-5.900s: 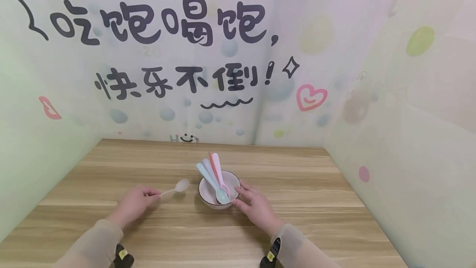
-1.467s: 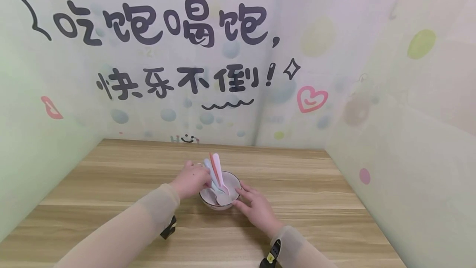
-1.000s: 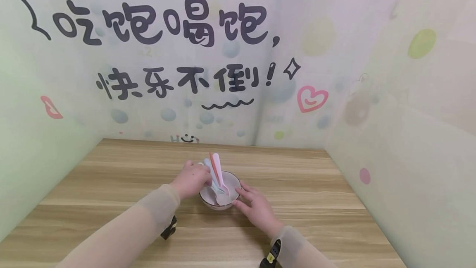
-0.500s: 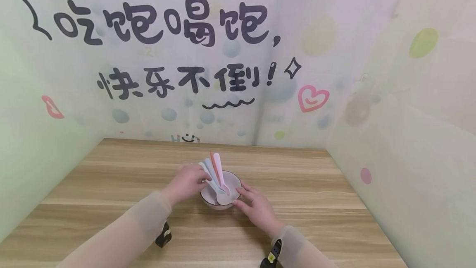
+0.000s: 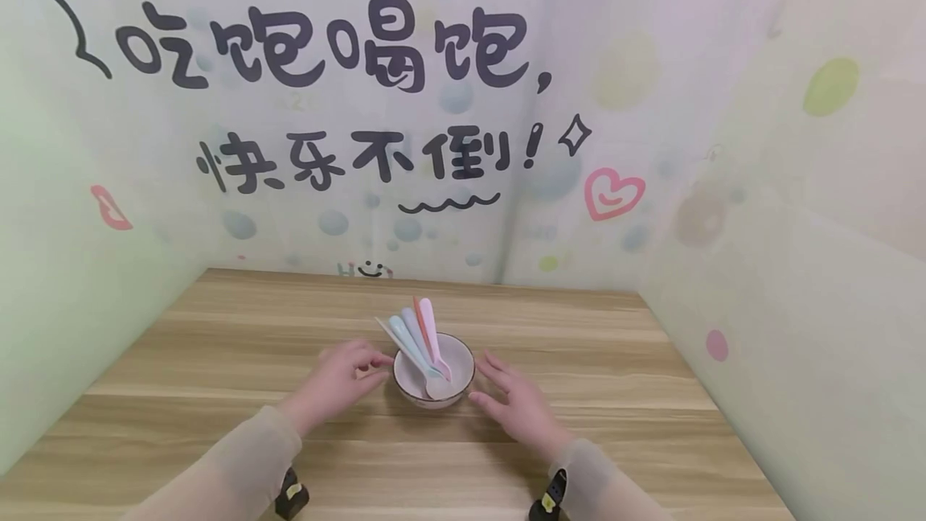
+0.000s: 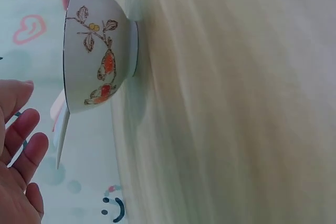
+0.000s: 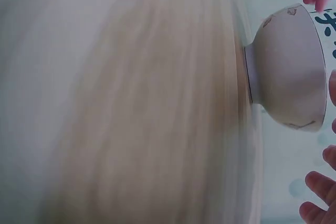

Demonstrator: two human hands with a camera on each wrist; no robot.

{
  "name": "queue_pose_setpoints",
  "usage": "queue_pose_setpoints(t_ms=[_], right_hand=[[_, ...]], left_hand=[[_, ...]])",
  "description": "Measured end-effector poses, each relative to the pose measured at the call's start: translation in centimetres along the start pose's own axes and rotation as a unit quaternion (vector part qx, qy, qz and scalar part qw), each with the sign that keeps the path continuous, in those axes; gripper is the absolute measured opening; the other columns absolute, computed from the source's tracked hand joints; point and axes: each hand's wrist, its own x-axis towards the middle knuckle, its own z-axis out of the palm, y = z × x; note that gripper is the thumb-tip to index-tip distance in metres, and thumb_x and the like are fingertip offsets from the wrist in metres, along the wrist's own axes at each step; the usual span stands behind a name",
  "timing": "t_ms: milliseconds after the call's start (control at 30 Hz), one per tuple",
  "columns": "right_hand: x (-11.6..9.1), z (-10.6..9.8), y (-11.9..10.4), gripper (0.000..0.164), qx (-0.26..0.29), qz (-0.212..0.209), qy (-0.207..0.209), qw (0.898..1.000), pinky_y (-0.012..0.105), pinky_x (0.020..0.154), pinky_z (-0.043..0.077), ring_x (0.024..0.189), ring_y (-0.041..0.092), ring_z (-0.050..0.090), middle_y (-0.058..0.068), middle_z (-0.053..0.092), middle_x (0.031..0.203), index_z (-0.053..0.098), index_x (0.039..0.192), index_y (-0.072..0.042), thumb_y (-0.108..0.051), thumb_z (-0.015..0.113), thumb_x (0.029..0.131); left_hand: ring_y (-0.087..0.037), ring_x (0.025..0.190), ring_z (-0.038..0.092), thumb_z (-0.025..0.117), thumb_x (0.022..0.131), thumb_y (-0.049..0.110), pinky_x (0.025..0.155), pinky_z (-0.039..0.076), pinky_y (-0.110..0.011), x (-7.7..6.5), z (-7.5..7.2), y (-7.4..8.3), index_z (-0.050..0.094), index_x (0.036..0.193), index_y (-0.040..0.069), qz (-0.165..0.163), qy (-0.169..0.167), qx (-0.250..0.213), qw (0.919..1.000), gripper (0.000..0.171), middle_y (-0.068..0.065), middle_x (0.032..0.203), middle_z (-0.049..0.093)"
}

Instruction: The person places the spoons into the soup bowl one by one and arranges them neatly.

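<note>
In the head view a white bowl (image 5: 457, 354) with a dark rim stands upright on the table, and red-orange fruit is painted on its side in the left wrist view. Several spoons lean in it, handles over the far left rim: a pink spoon (image 5: 428, 320), an orange handle (image 5: 420, 317), a lavender one (image 5: 411, 324), a light blue spoon (image 5: 402, 332) and a whitish spoon (image 5: 437, 387). My left hand (image 5: 336, 380) is at the bowl's left, fingertips close to the rim, holding nothing. At the right, my right hand (image 5: 526, 407) has relaxed fingers beside the bowl, holding nothing.
The bowl is around the middle of a wood-grain table (image 5: 405, 473). A printed back wall (image 5: 325, 111) with large dark lettering and pale side walls enclose the table on three sides. A black wrist device (image 5: 292, 495) sits on each forearm.
The whitish spoon, pinched in my left hand away from the bowl earlier, now leans in it. My left hand has let go and drawn back left; my right hand has moved slightly off the rim.
</note>
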Motion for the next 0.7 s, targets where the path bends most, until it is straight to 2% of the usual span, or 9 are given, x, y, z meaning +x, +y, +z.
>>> queue_pose_setpoints(t_ms=[133,300,400,533,700], right_hand=[[-0.5,-0.8,0.5,0.055,-0.052,-0.036,0.0,0.998,0.054,0.105,0.033,0.13,0.037,0.043,0.012,0.047,0.144,0.054,0.137,-0.012,-0.038,0.066,0.09],[-1.3,-2.0,0.5,0.051,-0.122,-0.087,0.006,0.989,0.053,0.104,0.035,0.127,0.035,0.047,0.012,0.056,0.134,0.063,0.126,-0.008,-0.039,0.071,0.085],[-1.9,-2.8,0.4,0.053,-0.15,-0.105,0.008,0.983,0.055,0.104,0.034,0.127,0.035,0.046,0.009,0.056,0.132,0.064,0.124,-0.009,-0.042,0.072,0.083],[-2.8,-3.7,0.2,0.062,-0.172,-0.107,-0.011,0.979,0.056,0.106,0.029,0.132,0.033,0.04,0.005,0.052,0.138,0.059,0.132,-0.012,-0.048,0.07,0.082],[-3.8,-4.8,0.4,0.073,-0.2,-0.124,-0.032,0.971,0.056,0.108,0.027,0.135,0.035,0.036,0.009,0.046,0.145,0.051,0.139,-0.011,-0.053,0.068,0.081]], left_hand=[[-0.02,0.096,0.06,0.072,0.085,0.02,0.084,0.038,-0.05,-1.4,-0.2,-0.3,0.074,0.101,0.017,0.026,0.012,0.019,0.9994,0.016,0.004,0.098,0.066],[-0.026,0.11,0.057,0.071,0.086,0.023,0.091,0.034,-0.052,-3.0,-0.5,-0.5,0.073,0.105,0.018,0.086,0.014,0.059,0.9945,0.02,0.0,0.114,0.066],[-0.03,0.12,0.05,0.07,0.087,0.028,0.096,0.03,-0.057,-3.8,-0.9,-0.3,0.071,0.113,0.02,0.104,-0.003,0.075,0.9917,0.027,-0.001,0.126,0.061],[-0.034,0.128,0.041,0.069,0.087,0.037,0.098,0.026,-0.063,-4.6,-1.5,-0.3,0.065,0.124,0.021,0.115,-0.034,0.09,0.9887,0.04,-0.004,0.139,0.051],[-0.037,0.133,0.034,0.068,0.086,0.043,0.1,0.024,-0.064,-5.3,-2.3,-0.4,0.057,0.134,0.021,0.134,-0.069,0.106,0.9828,0.053,-0.008,0.147,0.042]])
